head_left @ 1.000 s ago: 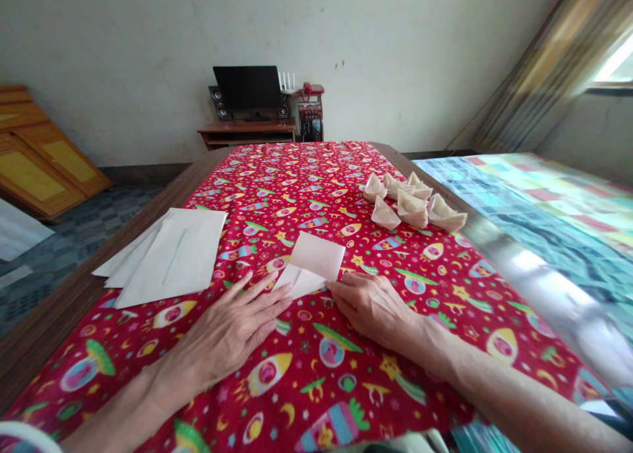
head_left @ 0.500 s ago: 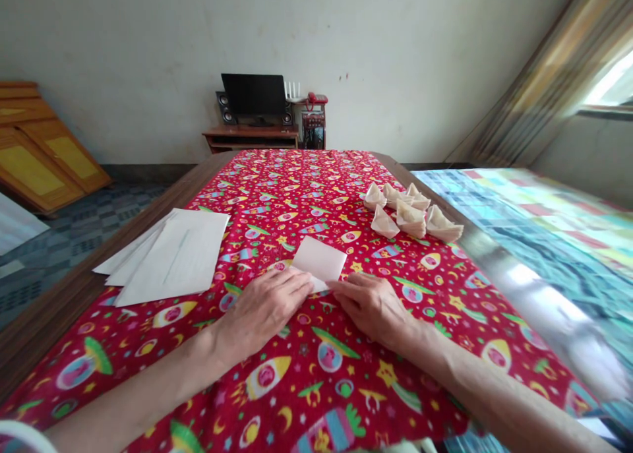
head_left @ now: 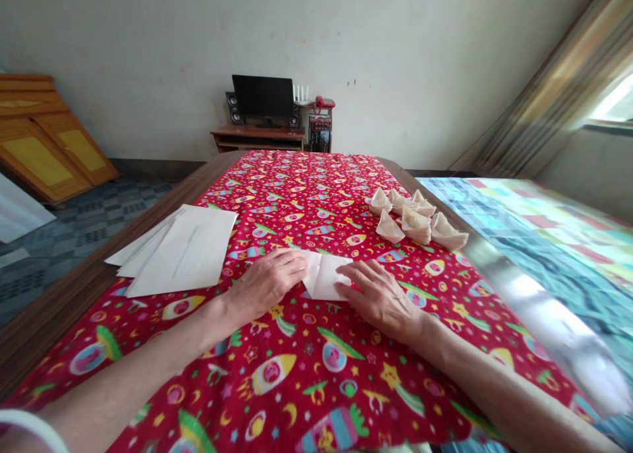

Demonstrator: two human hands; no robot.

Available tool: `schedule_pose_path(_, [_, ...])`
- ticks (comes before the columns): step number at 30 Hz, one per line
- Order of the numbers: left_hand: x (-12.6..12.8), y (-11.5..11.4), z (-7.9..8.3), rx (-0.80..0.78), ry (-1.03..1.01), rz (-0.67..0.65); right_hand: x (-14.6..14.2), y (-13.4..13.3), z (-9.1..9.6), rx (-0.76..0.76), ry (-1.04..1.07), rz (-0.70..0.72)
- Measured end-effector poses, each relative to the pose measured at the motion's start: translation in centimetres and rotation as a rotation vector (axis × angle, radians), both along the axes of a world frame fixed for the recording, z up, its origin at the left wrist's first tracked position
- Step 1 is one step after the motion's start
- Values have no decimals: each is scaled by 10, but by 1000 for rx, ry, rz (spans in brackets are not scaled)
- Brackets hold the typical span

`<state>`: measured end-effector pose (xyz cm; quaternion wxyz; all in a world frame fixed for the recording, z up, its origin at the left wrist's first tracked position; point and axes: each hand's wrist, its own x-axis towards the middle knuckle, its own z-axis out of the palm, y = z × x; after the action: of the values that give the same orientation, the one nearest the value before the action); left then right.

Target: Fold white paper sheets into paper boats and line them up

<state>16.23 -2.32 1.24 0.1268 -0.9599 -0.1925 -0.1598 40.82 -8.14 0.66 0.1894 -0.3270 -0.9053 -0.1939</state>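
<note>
A small white sheet of paper [head_left: 327,280] with a crease down its left part lies on the red patterned cloth, between my two hands. My left hand [head_left: 270,278] has its fingers closed over the paper's left edge; its thumb is hidden. At the right edge, my right hand [head_left: 380,301] grips the paper with its thumb low and its fingers a little apart above. Several folded paper boats [head_left: 416,225] stand in two rows beyond my right hand, some nested together. A fanned stack of white paper sheets [head_left: 182,252] lies to the left.
The red cloth [head_left: 277,400] covers most of a dark wooden table [head_left: 44,331]. To the right is a surface with a blue patterned cover [head_left: 499,242]. A desk [head_left: 257,135] with a black monitor [head_left: 263,97] stands against the far wall, and a wooden cabinet [head_left: 52,140] at left.
The paper has gone from a tilted folded square to a wider, opened piece with a crease showing. My right hand's fingers have spread over its right edge. The view has shifted slightly.
</note>
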Motion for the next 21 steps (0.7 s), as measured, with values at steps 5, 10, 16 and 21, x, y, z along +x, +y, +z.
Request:
schedule_pose_path(5, [-2, -11, -9, -144, -60, -19, -13, -17, 3, -61, -22, 118])
schedule_pose_path(10, [-9, -22, -20, -245, -90, -8, -7, -10, -6, -146, 1, 155])
schedule_pose_path(16, [-12, -27, -23, -265, -100, 8, -9, -8, -7, -360, 253, 198])
schedule_pose_path(21, [-11, -31, -19, -253, -101, 0, -19, -5, -1, -622, 507, -44])
